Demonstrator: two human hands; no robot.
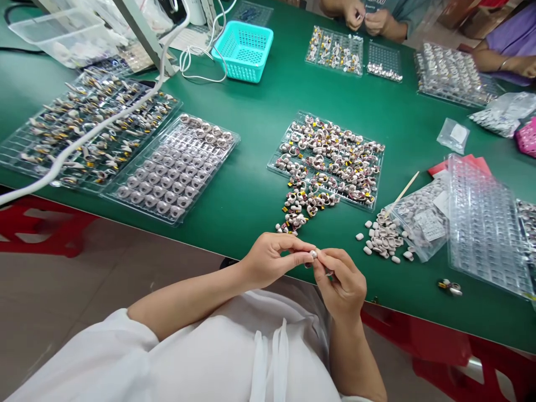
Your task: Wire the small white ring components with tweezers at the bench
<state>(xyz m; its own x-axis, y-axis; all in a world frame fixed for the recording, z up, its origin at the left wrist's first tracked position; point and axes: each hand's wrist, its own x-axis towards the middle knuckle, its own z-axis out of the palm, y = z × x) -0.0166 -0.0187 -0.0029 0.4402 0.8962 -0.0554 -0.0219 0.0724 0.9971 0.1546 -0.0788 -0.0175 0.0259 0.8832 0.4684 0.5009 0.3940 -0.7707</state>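
My left hand and my right hand meet in front of me at the table's near edge. Between their fingertips is a small pale earbud part, pinched from both sides; the fingers hide most of it. Just beyond lies a loose pile of similar parts with yellow tabs. Behind it a clear tray is heaped with more of them. To the right of my hands is a pile of small beige caps, spilling beside a clear plastic bag.
At left stand a tray of grey round parts and a fuller tray, crossed by a white cable. A turquoise basket sits farther back. An empty-celled clear tray lies right. Across the table, another person's hands are working.
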